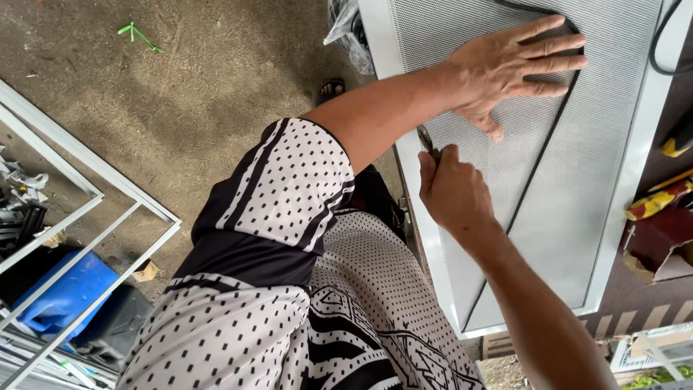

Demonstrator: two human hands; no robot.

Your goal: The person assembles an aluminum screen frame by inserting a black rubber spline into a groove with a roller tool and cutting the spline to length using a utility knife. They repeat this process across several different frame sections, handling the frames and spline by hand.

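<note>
Two hands work on our white-framed mesh screen [577, 188]: left hand [516, 68] splayed flat on the mesh, right hand [451, 191] fisted around a largely hidden tool [427, 141] at the frame's edge.

— Where do we have our hands?
— Our left hand [516, 68] lies flat on the mesh screen [577, 180]; our right hand [451, 191] sits at the frame's [415, 180] near edge, just beside it.
— And the loose frames [94, 209]?
— On the ground, far left.
</note>
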